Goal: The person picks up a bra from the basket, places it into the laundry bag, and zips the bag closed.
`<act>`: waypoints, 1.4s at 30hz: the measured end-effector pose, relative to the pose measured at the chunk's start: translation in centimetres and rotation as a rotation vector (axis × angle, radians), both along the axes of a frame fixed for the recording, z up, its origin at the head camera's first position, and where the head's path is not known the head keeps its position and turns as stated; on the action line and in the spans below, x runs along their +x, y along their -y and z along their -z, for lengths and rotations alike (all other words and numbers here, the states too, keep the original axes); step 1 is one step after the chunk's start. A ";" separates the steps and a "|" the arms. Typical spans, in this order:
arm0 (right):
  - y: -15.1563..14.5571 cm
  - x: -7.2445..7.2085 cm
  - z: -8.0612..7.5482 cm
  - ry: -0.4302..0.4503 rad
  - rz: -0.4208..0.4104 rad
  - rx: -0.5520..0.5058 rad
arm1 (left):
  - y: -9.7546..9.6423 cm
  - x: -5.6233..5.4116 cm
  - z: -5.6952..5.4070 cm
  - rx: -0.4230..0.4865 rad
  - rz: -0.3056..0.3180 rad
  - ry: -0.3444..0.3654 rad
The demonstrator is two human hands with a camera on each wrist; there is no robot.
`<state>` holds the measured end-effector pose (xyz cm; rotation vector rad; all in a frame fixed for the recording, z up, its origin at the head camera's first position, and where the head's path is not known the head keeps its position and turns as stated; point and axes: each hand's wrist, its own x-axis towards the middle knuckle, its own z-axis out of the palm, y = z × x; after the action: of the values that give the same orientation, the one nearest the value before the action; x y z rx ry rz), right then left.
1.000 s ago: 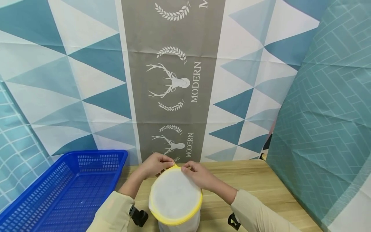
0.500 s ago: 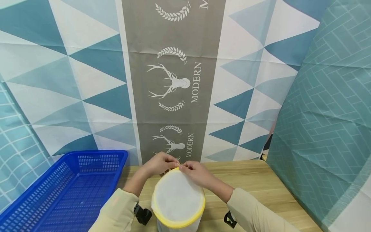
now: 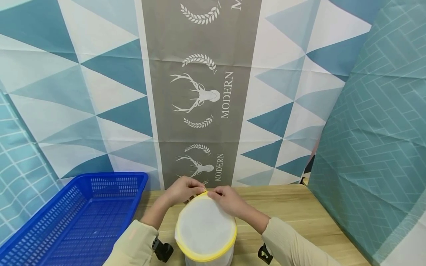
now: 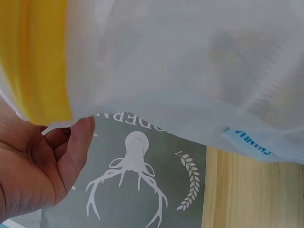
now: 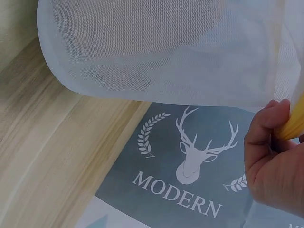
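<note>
A white mesh laundry bag (image 3: 207, 225), round and drum-shaped with yellow trim (image 3: 213, 255) around its top, stands on the wooden table. At the far edge of that trim, my left hand (image 3: 182, 191) pinches the bag between thumb and fingers. Close beside it, my right hand (image 3: 230, 201) grips the same yellow edge; in the right wrist view its thumb and finger close on the yellow band (image 5: 293, 121). The left wrist view shows a small label (image 4: 249, 144) with blue print on the bag's side. What the left fingertips pinch exactly is partly hidden behind the rim.
A blue plastic basket (image 3: 133, 207) with slotted sides stands left of the bag. The wooden table (image 3: 283, 221) extends to the right. Behind it hangs a patterned cloth (image 3: 199, 122), and a green cloth (image 3: 372, 147) closes off the right side.
The bag has shifted slightly to the right. My left hand has moved right along the yellow rim, nearer to my right hand, and both hands keep hold of the edge.
</note>
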<state>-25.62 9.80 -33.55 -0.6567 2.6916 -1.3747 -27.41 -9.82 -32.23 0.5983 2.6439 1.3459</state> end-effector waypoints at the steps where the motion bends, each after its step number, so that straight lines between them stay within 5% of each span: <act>1: 0.0 0.0 0.0 -0.002 -0.001 -0.001 | 0.0 0.0 0.0 0.002 -0.004 0.000; 18: -0.1 0.5 -0.1 0.016 0.016 -0.015 | 0.7 0.6 0.7 0.055 -0.091 0.057; 28: 0.1 0.2 0.1 0.050 0.036 -0.020 | 0.4 0.9 0.7 0.052 -0.109 0.004; 42: 0.2 0.0 0.1 -0.006 0.031 0.027 | 0.0 1.1 0.9 0.091 -0.147 0.030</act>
<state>-25.57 9.62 -33.63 -0.6212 2.7309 -1.3434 -26.29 -9.85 -33.09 0.3957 2.6600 1.5093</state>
